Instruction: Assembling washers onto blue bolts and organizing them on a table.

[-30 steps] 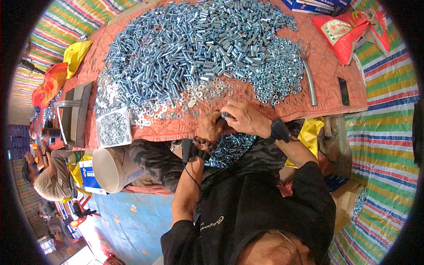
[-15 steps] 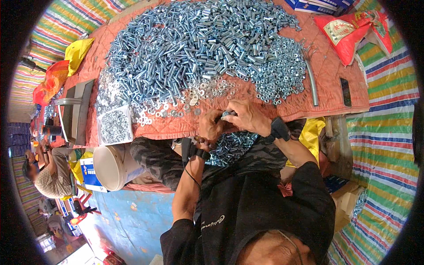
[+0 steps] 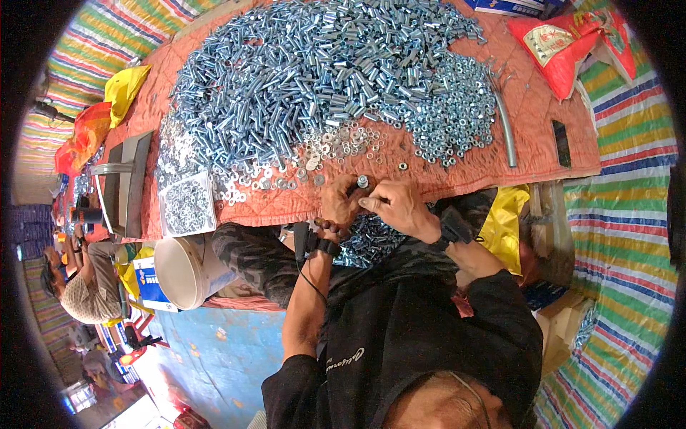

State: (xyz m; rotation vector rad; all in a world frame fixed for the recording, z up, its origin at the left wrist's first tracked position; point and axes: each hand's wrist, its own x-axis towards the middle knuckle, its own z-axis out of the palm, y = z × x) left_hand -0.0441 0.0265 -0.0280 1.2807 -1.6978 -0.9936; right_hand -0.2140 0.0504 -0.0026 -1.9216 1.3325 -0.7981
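Note:
My left hand (image 3: 339,201) is closed round a small metal bolt (image 3: 363,181) that stands with its round end up, at the table's near edge. Close beside it, my right hand (image 3: 399,207) is closed, thumb and forefinger pinched together just below the bolt; what they hold, if anything, is too small to name. Loose flat washers (image 3: 319,181) lie just beyond my left hand. A single nut (image 3: 403,166) rests beyond the right one. Below both hands, a mass of bolt-like metal parts (image 3: 368,239) fills the space over my lap, partly hidden by them.
A large heap of metal sleeves and bolts (image 3: 307,79) covers the table, with a pile of nuts (image 3: 457,121) at its right. A white tray (image 3: 210,193) of washers and a bucket (image 3: 179,275) are at left. A metal tube (image 3: 507,136) and a dark phone-like slab (image 3: 561,143) lie right.
My right hand has drawn back from the top of the bolt, down toward me, so the bolt's round end now shows. The left hand keeps nearly the same place.

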